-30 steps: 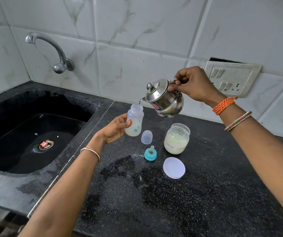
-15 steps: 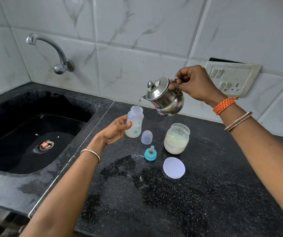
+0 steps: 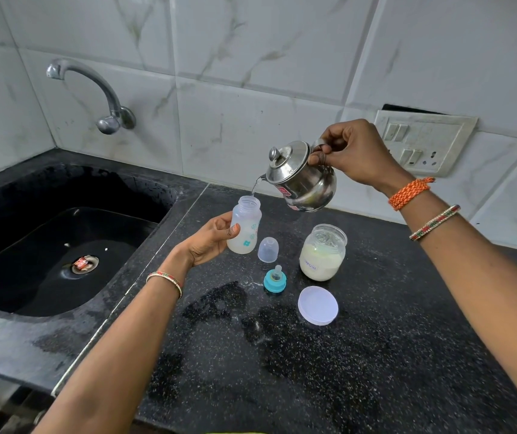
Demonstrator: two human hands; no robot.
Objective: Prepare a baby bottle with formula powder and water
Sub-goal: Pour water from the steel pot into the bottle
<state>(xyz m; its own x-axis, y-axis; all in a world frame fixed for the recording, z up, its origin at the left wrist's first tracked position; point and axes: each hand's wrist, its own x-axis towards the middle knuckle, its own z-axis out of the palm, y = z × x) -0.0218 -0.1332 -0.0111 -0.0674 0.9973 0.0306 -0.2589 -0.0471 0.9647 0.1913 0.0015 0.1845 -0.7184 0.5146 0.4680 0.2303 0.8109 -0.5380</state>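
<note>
marble-tiled wall (image 3: pixel 250 57), black counter (image 3: pixel 376 355), sink (image 3: pixel 47 245)

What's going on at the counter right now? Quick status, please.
Left hand grips clear plastic baby bottle, open-topped. Right hand tilts small steel kettle, thin stream entering bottle. Teal nipple ring and open formula jar stand apart, nothing blocking.

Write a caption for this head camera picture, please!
Right hand tips steel kettle, pouring water into baby bottle held by left hand.
</note>
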